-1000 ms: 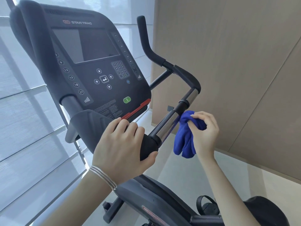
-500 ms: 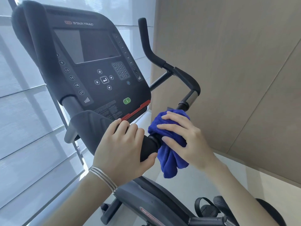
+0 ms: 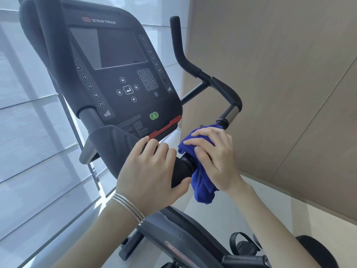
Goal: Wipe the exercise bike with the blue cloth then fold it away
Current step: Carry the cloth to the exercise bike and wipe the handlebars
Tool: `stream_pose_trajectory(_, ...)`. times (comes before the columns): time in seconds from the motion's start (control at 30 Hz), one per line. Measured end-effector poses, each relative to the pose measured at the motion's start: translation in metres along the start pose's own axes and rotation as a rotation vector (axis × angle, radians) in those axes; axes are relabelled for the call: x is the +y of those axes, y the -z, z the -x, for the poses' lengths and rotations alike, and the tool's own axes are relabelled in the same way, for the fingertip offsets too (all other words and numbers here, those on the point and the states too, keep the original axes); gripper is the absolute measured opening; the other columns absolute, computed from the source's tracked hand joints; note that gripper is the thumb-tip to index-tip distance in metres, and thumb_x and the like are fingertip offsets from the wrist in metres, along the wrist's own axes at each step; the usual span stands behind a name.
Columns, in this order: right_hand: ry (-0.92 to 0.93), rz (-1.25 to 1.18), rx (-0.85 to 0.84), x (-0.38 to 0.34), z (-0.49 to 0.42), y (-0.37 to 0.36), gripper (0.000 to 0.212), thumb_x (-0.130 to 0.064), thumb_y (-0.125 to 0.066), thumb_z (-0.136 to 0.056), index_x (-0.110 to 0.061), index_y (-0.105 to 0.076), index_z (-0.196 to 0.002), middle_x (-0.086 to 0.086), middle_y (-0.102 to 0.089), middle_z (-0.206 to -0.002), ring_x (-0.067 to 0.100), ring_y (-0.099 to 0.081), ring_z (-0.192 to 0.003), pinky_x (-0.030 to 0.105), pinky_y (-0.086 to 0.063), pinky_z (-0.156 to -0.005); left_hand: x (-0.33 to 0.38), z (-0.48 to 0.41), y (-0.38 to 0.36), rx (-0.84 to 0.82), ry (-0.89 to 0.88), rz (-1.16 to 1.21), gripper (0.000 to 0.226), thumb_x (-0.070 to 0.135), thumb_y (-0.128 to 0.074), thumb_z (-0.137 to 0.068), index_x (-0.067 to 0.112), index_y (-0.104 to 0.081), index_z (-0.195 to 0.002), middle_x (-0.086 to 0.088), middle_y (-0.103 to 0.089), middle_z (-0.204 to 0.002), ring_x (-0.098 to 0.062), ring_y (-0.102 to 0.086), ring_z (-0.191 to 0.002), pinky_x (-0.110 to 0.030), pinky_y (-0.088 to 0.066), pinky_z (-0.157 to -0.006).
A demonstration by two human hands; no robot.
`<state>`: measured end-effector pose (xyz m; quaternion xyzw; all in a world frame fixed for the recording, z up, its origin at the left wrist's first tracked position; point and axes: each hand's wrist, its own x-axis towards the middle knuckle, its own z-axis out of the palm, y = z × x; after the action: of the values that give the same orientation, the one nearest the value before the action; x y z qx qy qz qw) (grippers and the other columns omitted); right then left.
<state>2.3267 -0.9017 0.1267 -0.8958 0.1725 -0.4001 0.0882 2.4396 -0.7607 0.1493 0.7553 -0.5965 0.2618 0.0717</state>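
Observation:
The black exercise bike's console [image 3: 119, 78] fills the upper left, with its handlebar [image 3: 228, 97] curving up on the right. My left hand [image 3: 152, 173] grips the black end of the near handlebar grip [image 3: 182, 169]. The blue cloth [image 3: 202, 182] is wrapped over the bar's metal section just beyond that grip, and its loose end hangs below. My right hand [image 3: 214, 155] lies over the cloth with fingers curled round it and the bar. The metal sensor section under the cloth is mostly hidden.
A tan panelled wall [image 3: 289, 74] stands close on the right. Window blinds [image 3: 29, 132] run along the left. Below are the bike's frame [image 3: 179, 236], a pedal with strap [image 3: 245, 246] and the dark saddle [image 3: 316, 252] at bottom right.
My right hand brought the cloth from beside the bar onto its metal section and wrapped it there, then stayed put over the last half second. My left hand has kept its grip.

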Motion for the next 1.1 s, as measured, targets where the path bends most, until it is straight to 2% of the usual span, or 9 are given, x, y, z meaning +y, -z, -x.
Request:
stream_pose_trajectory(0.13, 0.071, 0.009, -0.052, 0.002, 0.003, 0.004, 0.033, -0.031, -0.043, -0.087, -0.022, -0.068, -0.106, -0.004, -0.063, -0.111, 0.019, -0.054, -0.106, 0.036, -0.038, -0.093, 0.0, -0.001, -0.002, 0.033, 0.0, 0.002, 0.046, 0.054, -0.044, -0.079, 0.011, -0.059, -0.073, -0.002, -0.057, -0.065, -0.026, -0.053, -0.067, -0.038, -0.046, -0.087)
stream_pose_trajectory(0.27, -0.033, 0.014, -0.28, 0.01, -0.034, 0.013, 0.029, -0.035, -0.044, -0.086, -0.028, -0.07, -0.096, -0.011, -0.064, -0.103, 0.015, -0.053, -0.1, 0.041, -0.038, -0.098, -0.001, 0.0, -0.003, 0.008, -0.014, -0.016, 0.051, 0.059, -0.038, -0.08, 0.013, -0.06, -0.075, -0.001, -0.058, -0.069, -0.025, -0.054, -0.07, -0.038, -0.045, -0.089)
stream_pose_trajectory(0.37, -0.071, 0.014, -0.468, 0.01, -0.06, 0.013, 0.023, -0.03, -0.047, -0.086, -0.032, -0.069, -0.084, -0.012, -0.066, -0.094, 0.015, -0.055, -0.093, 0.044, -0.044, -0.09, -0.002, -0.001, -0.002, 0.008, -0.017, -0.016, 0.052, 0.06, -0.037, -0.079, 0.013, -0.06, -0.074, 0.0, -0.058, -0.068, -0.025, -0.054, -0.069, -0.038, -0.046, -0.087)
stream_pose_trajectory(0.47, -0.032, 0.07, -0.588, 0.001, -0.07, 0.006, 0.026, -0.036, -0.042, -0.079, -0.031, -0.068, -0.08, -0.009, -0.067, -0.091, 0.016, -0.057, -0.089, 0.041, -0.045, -0.085, -0.002, -0.002, -0.001, 0.013, -0.009, 0.006, 0.051, 0.059, -0.038, -0.078, 0.013, -0.058, -0.071, 0.0, -0.056, -0.065, -0.026, -0.053, -0.067, -0.038, -0.047, -0.085)
stream_pose_trajectory(0.6, 0.085, -0.042, -0.477, -0.009, -0.054, 0.001, 0.028, -0.035, -0.042, -0.077, -0.027, -0.069, -0.08, -0.009, -0.067, -0.081, 0.012, -0.056, -0.079, 0.032, -0.043, -0.076, -0.003, -0.002, -0.002, 0.026, 0.008, 0.052, 0.049, 0.057, -0.038, -0.08, 0.013, -0.059, -0.071, 0.0, -0.057, -0.064, -0.025, -0.053, -0.066, -0.039, -0.048, -0.084)
stream_pose_trajectory(0.8, 0.15, -0.202, -0.138, 0.011, -0.032, -0.002, 0.034, -0.023, -0.042, -0.082, -0.008, -0.072, -0.081, 0.004, -0.07, -0.081, 0.017, -0.06, -0.078, 0.03, -0.045, -0.084, -0.004, -0.001, -0.002, -0.003, 0.011, 0.077, 0.048, 0.058, -0.04, -0.078, 0.015, -0.06, -0.073, 0.002, -0.06, -0.068, -0.024, -0.056, -0.069, -0.039, -0.048, -0.086)
stream_pose_trajectory(0.97, -0.095, -0.077, -0.153, 0.03, -0.044, 0.008, 0.046, -0.037, -0.035, -0.085, -0.009, -0.072, -0.09, 0.004, -0.068, -0.093, 0.021, -0.057, -0.091, 0.047, -0.043, -0.091, -0.004, -0.001, 0.001, -0.049, 0.015, 0.067, 0.053, 0.062, -0.035, -0.078, 0.016, -0.061, -0.074, 0.003, -0.061, -0.071, -0.023, -0.056, -0.073, -0.038, -0.047, -0.088)
stream_pose_trajectory(1.03, -0.136, -0.012, -0.186, 0.028, -0.035, 0.008, 0.041, -0.044, -0.043, -0.086, -0.016, -0.07, -0.099, 0.0, -0.064, -0.106, 0.02, -0.05, -0.104, 0.046, -0.041, -0.096, -0.003, -0.001, 0.003, -0.065, 0.019, 0.066, 0.052, 0.062, -0.036, -0.077, 0.016, -0.061, -0.074, 0.003, -0.061, -0.07, -0.023, -0.055, -0.071, -0.036, -0.047, -0.086)
stream_pose_trajectory(1.1, -0.11, 0.003, -0.207, 0.023, -0.015, 0.007, 0.041, -0.048, -0.048, -0.084, -0.021, -0.066, -0.11, -0.002, -0.056, -0.122, 0.02, -0.041, -0.117, 0.037, -0.037, -0.104, -0.003, -0.001, 0.005, -0.074, 0.026, 0.073, 0.05, 0.06, -0.039, -0.077, 0.016, -0.06, -0.072, 0.003, -0.06, -0.069, -0.023, -0.055, -0.07, -0.035, -0.047, -0.084)
